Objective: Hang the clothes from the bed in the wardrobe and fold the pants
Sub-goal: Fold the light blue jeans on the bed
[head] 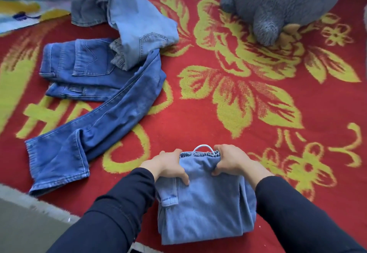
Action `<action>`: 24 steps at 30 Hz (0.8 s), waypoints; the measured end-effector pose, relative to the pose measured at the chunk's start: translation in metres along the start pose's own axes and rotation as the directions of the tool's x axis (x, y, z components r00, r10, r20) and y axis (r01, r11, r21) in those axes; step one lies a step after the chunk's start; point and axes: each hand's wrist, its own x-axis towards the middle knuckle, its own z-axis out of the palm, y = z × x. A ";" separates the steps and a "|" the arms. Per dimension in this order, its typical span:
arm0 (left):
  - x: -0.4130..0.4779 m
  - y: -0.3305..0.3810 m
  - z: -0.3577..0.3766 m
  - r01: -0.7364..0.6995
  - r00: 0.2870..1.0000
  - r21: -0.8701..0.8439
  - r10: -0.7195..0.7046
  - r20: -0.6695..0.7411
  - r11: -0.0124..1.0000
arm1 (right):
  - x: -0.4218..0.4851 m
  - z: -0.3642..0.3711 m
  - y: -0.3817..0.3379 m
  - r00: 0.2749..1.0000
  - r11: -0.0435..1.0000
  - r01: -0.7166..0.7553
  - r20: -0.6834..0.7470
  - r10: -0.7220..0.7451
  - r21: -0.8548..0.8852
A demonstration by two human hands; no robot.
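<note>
Left hand [170,166] and right hand [228,160] each grip an upper corner of the folded light pants [206,203], fingers curled over the elastic waistband. Landmark: blanket [198,117]. Folded pants lie at its near edge. Dark jeans [95,106] sprawl unfolded left of them; pale jeans [139,20] beyond; plush toy [278,4] at far right.

Single head view, looking down, close over bed [228,113].
</note>
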 end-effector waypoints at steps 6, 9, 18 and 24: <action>-0.080 -0.011 0.040 -0.029 0.976 -0.055 0.017 -0.218 0.998 | -0.070 -0.010 -0.022 0.994 0.994 0.107 0.032 -0.107 0.006; -0.138 -0.018 0.074 -0.076 0.911 -0.086 0.034 -0.412 0.993 | -0.107 -0.012 -0.046 0.974 0.972 0.227 0.034 -0.225 -0.065; -0.333 -0.093 0.151 -0.013 0.649 -0.339 -0.250 -0.719 0.941 | -0.227 0.012 -0.206 0.677 0.602 0.648 -0.011 -0.736 -0.466; -0.439 -0.196 0.186 0.012 0.519 -0.532 -0.459 -0.721 0.847 | -0.275 0.069 -0.350 0.519 0.415 0.781 0.117 -0.847 -0.466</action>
